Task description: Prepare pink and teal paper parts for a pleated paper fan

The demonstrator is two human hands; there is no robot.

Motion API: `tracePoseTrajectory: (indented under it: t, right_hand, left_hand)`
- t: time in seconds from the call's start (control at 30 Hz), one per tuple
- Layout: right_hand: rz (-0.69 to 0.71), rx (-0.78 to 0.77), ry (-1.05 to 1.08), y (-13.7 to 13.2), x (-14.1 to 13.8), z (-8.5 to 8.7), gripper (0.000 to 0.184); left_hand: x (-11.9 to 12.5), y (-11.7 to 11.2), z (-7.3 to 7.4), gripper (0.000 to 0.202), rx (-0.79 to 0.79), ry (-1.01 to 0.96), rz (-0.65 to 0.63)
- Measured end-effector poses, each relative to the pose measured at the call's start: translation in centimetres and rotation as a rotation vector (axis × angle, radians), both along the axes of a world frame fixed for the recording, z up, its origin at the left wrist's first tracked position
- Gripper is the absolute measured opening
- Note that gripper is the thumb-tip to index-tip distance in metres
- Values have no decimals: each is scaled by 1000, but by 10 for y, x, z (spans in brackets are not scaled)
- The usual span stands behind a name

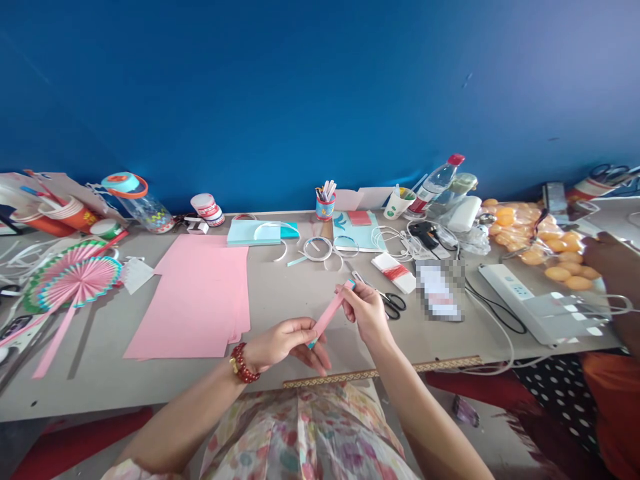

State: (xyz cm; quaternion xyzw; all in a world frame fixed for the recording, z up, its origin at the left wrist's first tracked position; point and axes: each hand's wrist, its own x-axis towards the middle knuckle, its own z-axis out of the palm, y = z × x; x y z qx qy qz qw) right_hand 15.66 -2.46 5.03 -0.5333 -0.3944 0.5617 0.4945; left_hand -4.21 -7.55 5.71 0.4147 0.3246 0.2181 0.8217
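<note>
A narrow folded strip of pink paper (330, 312) with light blue ends is held above the grey table (280, 293) between both hands. My left hand (285, 341), with a red bead bracelet at the wrist, pinches the strip's lower end. My right hand (365, 310) pinches its upper end. A stack of pink paper sheets (200, 297) lies flat to the left of my hands. Black-handled scissors (393, 303) lie just right of my right hand.
Pink and green paper fans (73, 280) lie at the left, with a clear water jug (137, 200) behind. A pen cup (325, 203), bottles (437, 180), cables, a power strip (520, 293) and orange balls (545, 250) crowd the right. Another person's arm (617, 280) reaches in at far right.
</note>
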Motion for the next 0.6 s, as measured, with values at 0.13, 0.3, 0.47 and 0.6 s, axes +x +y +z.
tracePoseTrajectory:
  t: [0.13,0.3,0.47,0.6]
  right_hand:
    - [-19,23,2,0,0,0,35]
    - [-40,78,-3,-4,-1,1,32]
    - [-48,144,-14,-6,0,3,30]
    - [-45,172,-18,-5,2,2,28]
  left_hand:
    - [2,-4,-1,41,69,27,22]
    - [7,-10,0,42,205,105,68]
    - [8,-12,-2,42,280,173,97]
    - [7,-11,-4,48,214,159,99]
